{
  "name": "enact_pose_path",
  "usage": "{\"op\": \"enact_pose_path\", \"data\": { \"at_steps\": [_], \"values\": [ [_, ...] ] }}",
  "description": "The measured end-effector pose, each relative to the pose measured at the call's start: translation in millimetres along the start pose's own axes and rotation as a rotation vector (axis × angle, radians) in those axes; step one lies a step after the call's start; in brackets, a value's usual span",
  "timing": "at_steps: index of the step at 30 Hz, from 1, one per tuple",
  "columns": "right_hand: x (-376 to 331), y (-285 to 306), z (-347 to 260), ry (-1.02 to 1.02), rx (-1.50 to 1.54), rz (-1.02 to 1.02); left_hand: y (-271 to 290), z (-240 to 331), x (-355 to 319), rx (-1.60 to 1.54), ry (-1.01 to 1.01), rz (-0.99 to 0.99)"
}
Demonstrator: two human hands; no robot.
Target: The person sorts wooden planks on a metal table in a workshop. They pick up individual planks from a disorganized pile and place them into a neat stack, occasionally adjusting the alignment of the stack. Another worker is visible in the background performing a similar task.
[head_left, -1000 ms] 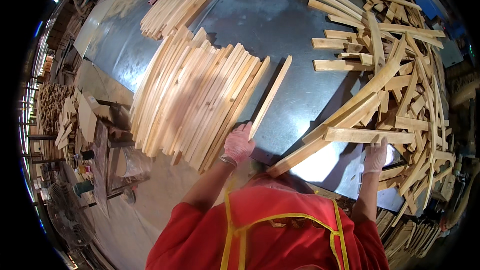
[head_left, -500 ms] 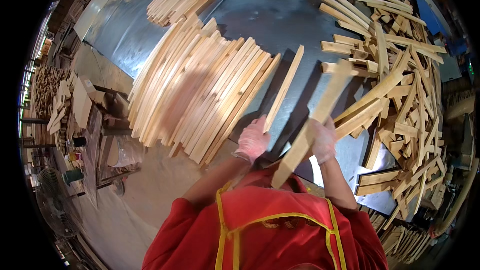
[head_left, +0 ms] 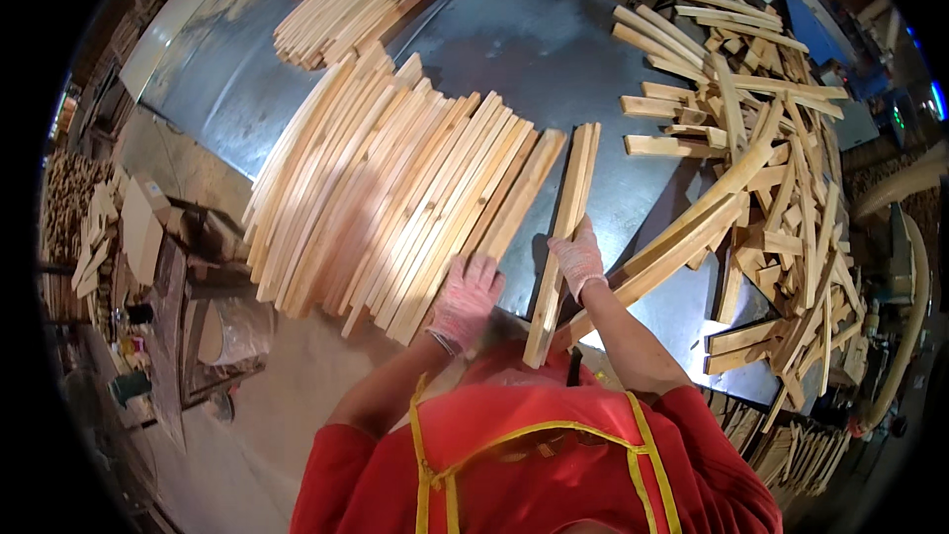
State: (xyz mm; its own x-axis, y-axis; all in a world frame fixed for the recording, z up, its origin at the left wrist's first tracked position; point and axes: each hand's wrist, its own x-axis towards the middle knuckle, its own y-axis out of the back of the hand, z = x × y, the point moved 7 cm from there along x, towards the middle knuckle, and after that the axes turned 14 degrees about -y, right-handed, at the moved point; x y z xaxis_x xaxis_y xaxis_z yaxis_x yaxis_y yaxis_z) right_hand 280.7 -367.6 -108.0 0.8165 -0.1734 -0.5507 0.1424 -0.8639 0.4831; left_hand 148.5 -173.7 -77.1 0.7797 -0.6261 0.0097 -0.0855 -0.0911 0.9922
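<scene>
My left hand (head_left: pixel 467 302), in a pale glove with reddish stains, lies with fingers stretched over the near ends of the rightmost slats in a long row of wooden slats (head_left: pixel 395 188). The row rests side by side on the dark metal table (head_left: pixel 514 30). In the same kind of glove, my right hand (head_left: pixel 579 257) is closed around a pair of wooden slats (head_left: pixel 571 188), which seem to lie against each other. These slats point away from me, a little right of the row, with a narrow gap between.
A loose heap of wooden pieces (head_left: pixel 781 188) covers the table's right side, with long curved slats (head_left: pixel 682 242) reaching toward my right forearm. Farther off at left lies another row of slats (head_left: pixel 366 5). A wooden stand (head_left: pixel 213 307) is on the floor at left.
My left hand has let go of its slat and moved left onto the row's near ends. My right hand has moved left, and its tilted slat is now lower, beside another.
</scene>
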Motion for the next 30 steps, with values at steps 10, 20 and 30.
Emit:
{"op": "enact_pose_path", "data": {
  "at_steps": [10,20,30],
  "values": [
    [-38.7,-81.7,-26.7,0.048,0.009,-0.417,70.1,-60.5,-15.6,-0.929,0.701,0.199],
    [-127.9,-22.8,20.2,-0.096,0.431,-1.203,65.4,2.8,69.4,-1.912,0.501,0.666],
    [44.5,397.7,-65.9,0.490,0.826,0.428,47.3,133.4,151.0,-0.627,0.085,-0.043]
  ]
}}
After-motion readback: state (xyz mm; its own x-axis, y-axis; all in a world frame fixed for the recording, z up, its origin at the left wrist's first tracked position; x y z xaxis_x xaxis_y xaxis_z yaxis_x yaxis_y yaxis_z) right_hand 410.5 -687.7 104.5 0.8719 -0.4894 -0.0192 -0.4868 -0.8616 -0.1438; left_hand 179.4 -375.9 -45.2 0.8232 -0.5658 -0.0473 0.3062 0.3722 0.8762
